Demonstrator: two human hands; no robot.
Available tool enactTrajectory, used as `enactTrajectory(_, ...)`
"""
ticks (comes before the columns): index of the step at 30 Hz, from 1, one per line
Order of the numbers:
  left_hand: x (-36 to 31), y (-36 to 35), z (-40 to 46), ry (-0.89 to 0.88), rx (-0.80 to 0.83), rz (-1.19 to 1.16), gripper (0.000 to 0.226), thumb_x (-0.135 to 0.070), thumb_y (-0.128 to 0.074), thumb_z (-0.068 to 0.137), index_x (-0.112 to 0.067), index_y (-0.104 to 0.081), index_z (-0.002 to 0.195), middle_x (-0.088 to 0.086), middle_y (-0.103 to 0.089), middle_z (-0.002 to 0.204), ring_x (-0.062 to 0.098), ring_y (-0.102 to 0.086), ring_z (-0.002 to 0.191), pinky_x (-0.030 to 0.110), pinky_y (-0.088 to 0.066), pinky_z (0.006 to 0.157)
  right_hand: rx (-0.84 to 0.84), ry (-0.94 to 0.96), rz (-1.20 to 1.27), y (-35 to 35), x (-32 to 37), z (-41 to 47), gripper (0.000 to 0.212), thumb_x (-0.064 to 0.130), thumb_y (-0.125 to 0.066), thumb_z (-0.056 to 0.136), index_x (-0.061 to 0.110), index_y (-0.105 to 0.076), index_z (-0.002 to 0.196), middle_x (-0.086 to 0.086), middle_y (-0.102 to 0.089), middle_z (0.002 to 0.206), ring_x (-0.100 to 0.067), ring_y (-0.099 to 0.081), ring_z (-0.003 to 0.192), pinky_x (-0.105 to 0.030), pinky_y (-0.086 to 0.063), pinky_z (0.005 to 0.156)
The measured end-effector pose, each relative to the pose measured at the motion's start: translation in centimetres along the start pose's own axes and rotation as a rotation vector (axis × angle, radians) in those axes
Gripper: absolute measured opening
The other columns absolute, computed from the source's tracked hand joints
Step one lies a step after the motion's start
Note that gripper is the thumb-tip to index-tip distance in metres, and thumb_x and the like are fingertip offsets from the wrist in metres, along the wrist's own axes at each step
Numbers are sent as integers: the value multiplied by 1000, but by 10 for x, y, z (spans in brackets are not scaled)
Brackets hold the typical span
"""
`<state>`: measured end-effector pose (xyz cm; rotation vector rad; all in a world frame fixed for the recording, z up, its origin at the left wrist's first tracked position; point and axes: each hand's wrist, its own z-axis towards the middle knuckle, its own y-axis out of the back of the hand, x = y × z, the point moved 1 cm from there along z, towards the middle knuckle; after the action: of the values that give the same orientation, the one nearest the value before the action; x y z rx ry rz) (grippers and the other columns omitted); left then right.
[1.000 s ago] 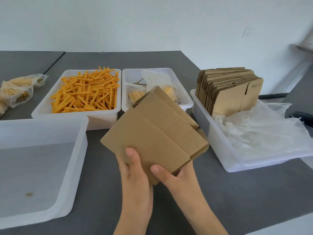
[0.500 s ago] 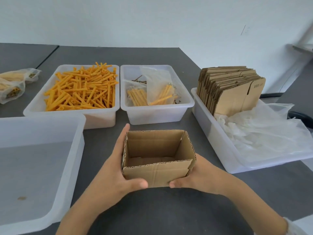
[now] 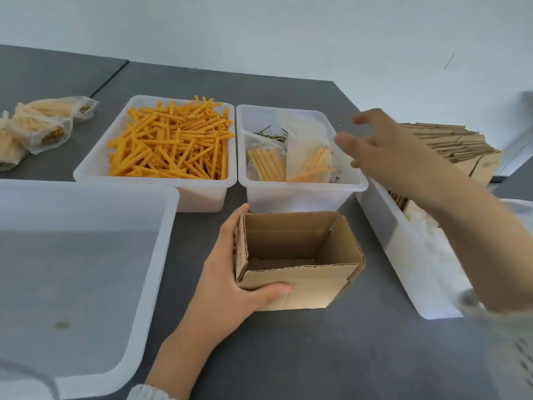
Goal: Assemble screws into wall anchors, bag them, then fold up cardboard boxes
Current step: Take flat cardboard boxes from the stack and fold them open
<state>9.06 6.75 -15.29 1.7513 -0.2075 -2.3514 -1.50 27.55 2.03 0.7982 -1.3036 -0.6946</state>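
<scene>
A folded-up brown cardboard box [image 3: 300, 290] stands open-topped on the grey table, just in front of the middle bin. My left hand [image 3: 230, 275] grips its left wall, thumb across the front face. My right hand [image 3: 372, 145] is in the air with fingers spread, holding nothing, over the right rim of the middle bin [image 3: 302, 194], which contains loose screws [image 3: 271, 135] and bagged anchors [image 3: 310, 161]. Flat cardboard blanks [image 3: 450, 145] stand stacked in the right bin [image 3: 395, 246], partly hidden behind my right forearm. Orange wall anchors [image 3: 173, 145] fill the bin behind left.
A large white bin [image 3: 153, 255] with nothing in it sits at the near left. Filled plastic bags [image 3: 37, 125] lie at the far left of the table. White plastic bags [image 3: 427, 229] lie in the right bin's near part. A white wall stands behind.
My right hand has let go of the box and risen up and back toward the middle and right bins. The left hand still holds the box, which stays on the table.
</scene>
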Motion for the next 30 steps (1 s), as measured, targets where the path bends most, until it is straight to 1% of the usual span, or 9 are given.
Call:
enactTrajectory(3,0,-2,-1,13,30,-15,116,-46,-90,57,-57,-17,147,-27,-48,139,0,-48,129,34,-46,102,175,-232,-149,-30,-1,60,94,72,-36,91,9,-12,155,-14,-53,136,-26,-66,96,-39,-48,88)
enactTrajectory(5,0,-2,-1,14,35,-13,117,-47,-90,57,-57,-15,148,-27,-47,138,0,-48,130,34,-44,104,249,-347,-162,-50,-1,86,102,79,-34,86,5,-15,153,-18,-51,140,-31,-67,94,-40,-52,87)
enactTrajectory(10,-1,-3,1,20,38,-9,118,-52,-89,56,-58,-13,147,-30,-45,138,0,-47,130,36,-45,106,251,-368,-319,-81,-5,111,95,62,-44,94,3,-1,155,-16,-13,161,-37,-37,136,-45,-41,103)
enactTrajectory(15,0,-3,2,11,37,1,118,-52,-88,57,-58,-12,147,-26,-44,141,5,-46,132,42,-46,108,138,-449,-123,-79,-12,110,104,33,-60,92,4,22,150,-22,-40,141,-34,-50,107,-36,-42,82)
enactTrajectory(20,2,-4,3,4,24,18,117,-53,-87,56,-60,-11,145,-28,-42,140,3,-45,132,37,-46,108,-142,-369,284,-44,-9,94,60,3,-49,89,4,-15,139,-12,-47,94,-23,-52,60,-25,-45,41)
enactTrajectory(22,3,-4,3,-5,19,28,116,-54,-86,56,-61,-10,145,-30,-40,140,1,-44,132,32,-45,107,-216,-217,523,-19,4,77,46,0,-48,85,7,-27,126,-16,-53,90,-26,-55,65,-33,-54,57)
enactTrajectory(26,5,-5,3,-8,16,30,117,-54,-86,57,-62,-9,144,-31,-38,141,-2,-42,132,24,-42,106,224,130,954,12,39,22,10,0,-51,86,5,-57,93,-3,-66,65,-20,-65,67,-32,-56,67)
enactTrajectory(28,5,-5,3,-11,18,35,117,-53,-87,58,-63,-8,144,-32,-37,141,-4,-42,131,22,-41,105,402,198,880,3,46,-7,11,4,-56,90,10,-65,93,-4,-71,79,-20,-71,74,-28,-57,63)
enactTrajectory(30,5,-5,3,-18,22,39,117,-53,-88,59,-62,-9,144,-33,-38,140,-5,-41,131,22,-41,105,279,248,640,-15,38,-24,33,4,-69,85,14,-51,111,5,-68,92,-12,-69,84,-25,-56,64)
